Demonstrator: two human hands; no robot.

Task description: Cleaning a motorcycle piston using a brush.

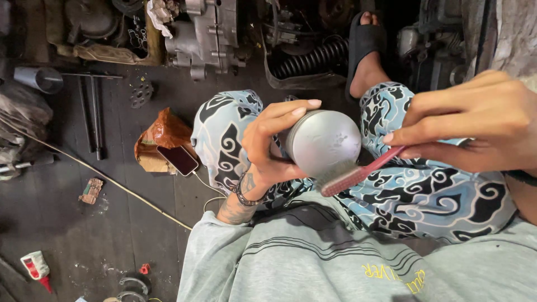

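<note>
My left hand (271, 142) grips a round grey metal piston (323, 141) from its left side, with its flat dusty crown turned up toward the camera. My right hand (475, 126) pinches the red handle of a small wire brush (349, 176). The brush's bristle head rests against the lower edge of the piston crown. Both hands are held over my lap, above blue, black and white patterned trousers (425, 190). A beaded bracelet circles my left wrist.
On the dark floor lie a phone (177, 160) with a white cable on an orange bag (162, 134), a small sprocket (141, 93), metal rods (95, 112), an engine block (204, 33) and a black spring (310, 59). My foot in a black sandal (366, 47) rests near it.
</note>
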